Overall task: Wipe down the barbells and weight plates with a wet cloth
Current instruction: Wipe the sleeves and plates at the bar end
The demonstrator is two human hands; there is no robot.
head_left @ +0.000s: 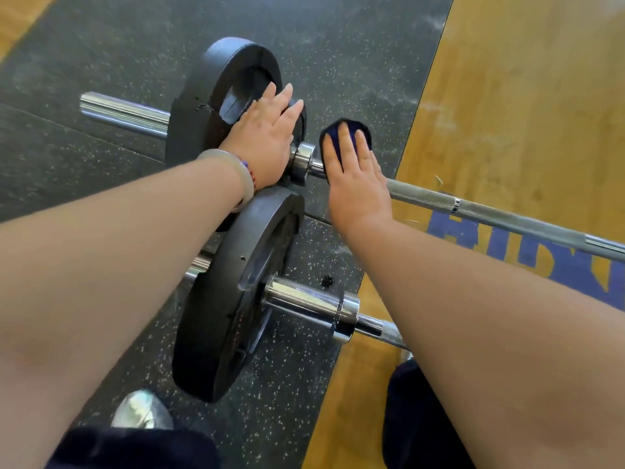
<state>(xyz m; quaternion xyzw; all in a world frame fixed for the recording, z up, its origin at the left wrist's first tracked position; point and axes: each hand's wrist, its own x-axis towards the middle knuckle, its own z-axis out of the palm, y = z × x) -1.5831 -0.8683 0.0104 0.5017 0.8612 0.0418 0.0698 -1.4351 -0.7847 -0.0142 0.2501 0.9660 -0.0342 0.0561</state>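
Two barbells lie side by side, one black plate showing on each, one cloth. Far barbell (pixel 473 211) runs from the mat out over the wood; near barbell (pixel 304 299) sits closer to you, its shaft cut off by your right forearm. Your left hand (pixel 267 137) lies flat on the inner face of the far plate (pixel 203 96), fingers (pixel 284 96) straight and together, gripping nothing. Your right hand (pixel 355 184) presses the dark blue cloth (pixel 328 135) down on the far barbell's shaft just beside its chrome collar, fingers (pixel 343 143) straight and slightly spread, cloth edge poking out past the fingertips. Near plate (pixel 209 316) stands upright just below your left wrist, and your left forearm crosses over its top edge. Bracelets (pixel 233 174) sit on your left wrist. Both plates rest on the speckled black rubber mat (pixel 101 45); the wood floor (pixel 524 79) to the right carries blue lettering (pixel 507 245), partly hidden by the far shaft and your right arm. One small black bit (pixel 325 281) lies on the mat near the near sleeve. One silver shoe (pixel 142 411) shows at the bottom, with dark trouser legs (pixel 416 418) on both sides.
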